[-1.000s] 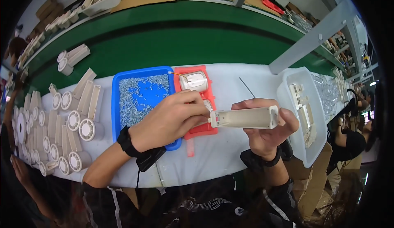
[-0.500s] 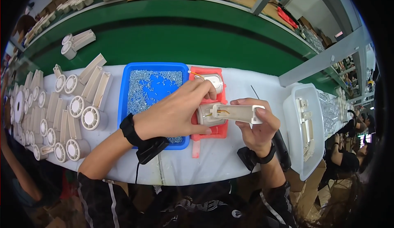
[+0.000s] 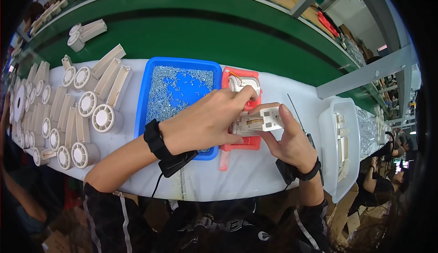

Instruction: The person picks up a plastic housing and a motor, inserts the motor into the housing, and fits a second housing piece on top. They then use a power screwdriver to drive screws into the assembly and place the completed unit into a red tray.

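Observation:
My left hand [image 3: 203, 118] reaches over a red fixture [image 3: 248, 144], thumb and fingers curved round the rounded white housing seated in it; the hand hides most of that housing. My right hand [image 3: 294, 146] grips a white plastic handle piece [image 3: 272, 119] between thumb and fingers, its end tilted up toward me. Thin wires show inside its hollow. The handle piece's inner end meets the housing by my left hand, but whether they are joined I cannot tell. A second white housing [image 3: 251, 84] with an orange-yellow wire lies in the far part of the fixture.
Left of the fixture stands a blue tray [image 3: 142, 111] of small metal screws. Many white round-headed assemblies [image 3: 105, 118] crowd the table's left side. A black electric screwdriver [image 3: 311, 140] lies behind my right hand, beside a white bin [image 3: 325, 139] of plastic parts. A grey post [image 3: 365, 72] rises at right.
My right hand has tipped the handle piece up and brought it closer to my left hand. My left hand stays over the fixture. The whole view has shifted slightly.

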Demonstrator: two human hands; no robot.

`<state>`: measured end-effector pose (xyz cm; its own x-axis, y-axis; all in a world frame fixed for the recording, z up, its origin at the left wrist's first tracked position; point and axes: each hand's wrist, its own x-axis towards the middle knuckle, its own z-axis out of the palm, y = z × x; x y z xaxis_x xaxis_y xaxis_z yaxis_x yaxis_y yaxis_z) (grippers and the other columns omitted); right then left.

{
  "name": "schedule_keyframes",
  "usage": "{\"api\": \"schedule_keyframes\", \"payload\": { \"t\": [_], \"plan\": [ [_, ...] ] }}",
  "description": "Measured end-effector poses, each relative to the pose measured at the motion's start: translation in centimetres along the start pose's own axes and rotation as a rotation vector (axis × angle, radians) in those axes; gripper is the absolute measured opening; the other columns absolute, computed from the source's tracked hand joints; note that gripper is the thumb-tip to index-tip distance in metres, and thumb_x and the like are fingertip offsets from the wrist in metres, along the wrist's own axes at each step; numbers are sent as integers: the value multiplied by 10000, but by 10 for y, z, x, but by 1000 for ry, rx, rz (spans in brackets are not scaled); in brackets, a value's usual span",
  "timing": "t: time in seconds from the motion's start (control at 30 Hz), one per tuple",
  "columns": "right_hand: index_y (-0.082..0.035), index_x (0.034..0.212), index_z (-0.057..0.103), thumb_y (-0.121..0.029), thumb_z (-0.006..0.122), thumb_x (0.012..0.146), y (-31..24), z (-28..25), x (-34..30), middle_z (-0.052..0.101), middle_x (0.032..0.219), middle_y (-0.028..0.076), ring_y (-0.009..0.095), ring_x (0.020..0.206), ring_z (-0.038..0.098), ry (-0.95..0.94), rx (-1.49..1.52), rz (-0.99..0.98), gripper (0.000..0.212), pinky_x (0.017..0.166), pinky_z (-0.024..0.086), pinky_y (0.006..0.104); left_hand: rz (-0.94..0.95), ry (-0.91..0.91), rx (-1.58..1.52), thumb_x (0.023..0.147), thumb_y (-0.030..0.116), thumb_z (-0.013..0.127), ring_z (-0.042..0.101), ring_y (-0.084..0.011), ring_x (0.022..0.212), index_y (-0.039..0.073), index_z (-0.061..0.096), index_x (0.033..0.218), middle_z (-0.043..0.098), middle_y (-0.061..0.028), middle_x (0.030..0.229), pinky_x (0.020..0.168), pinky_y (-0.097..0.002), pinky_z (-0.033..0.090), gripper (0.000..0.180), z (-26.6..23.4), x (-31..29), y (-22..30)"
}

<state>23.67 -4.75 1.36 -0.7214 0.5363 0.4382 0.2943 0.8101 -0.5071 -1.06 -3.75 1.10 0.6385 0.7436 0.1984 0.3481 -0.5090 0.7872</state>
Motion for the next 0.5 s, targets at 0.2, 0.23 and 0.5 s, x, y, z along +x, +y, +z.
{"api": "schedule_keyframes", "payload": {
  "t": [0.2,0.23,0.5],
  "plan": [
    [-174,1517,460,85,742,825,-17,-7,11,627,1175,166,367,957,678,-40,-69,101,791,784,586,399,-23,1,-38,733,84,888,657,-407,1080,34,481,1252,691,-194,1090,885,-462,543,661,-1,-2,2],
    [-209,1551,397,114,753,808,-17,-10,12,632,1189,175,375,968,681,-79,-67,82,885,780,588,405,-2,4,-37,735,82,886,657,-405,1078,33,482,1241,692,-190,1082,882,-459,542,649,-1,-2,0],
    [-128,1309,666,73,697,868,-25,-10,21,653,1139,128,338,961,688,-101,-15,133,486,778,589,384,82,19,-68,753,75,870,665,-393,1065,29,499,1197,696,-179,1067,859,-441,544,580,1,-3,-9]
  ]
}}
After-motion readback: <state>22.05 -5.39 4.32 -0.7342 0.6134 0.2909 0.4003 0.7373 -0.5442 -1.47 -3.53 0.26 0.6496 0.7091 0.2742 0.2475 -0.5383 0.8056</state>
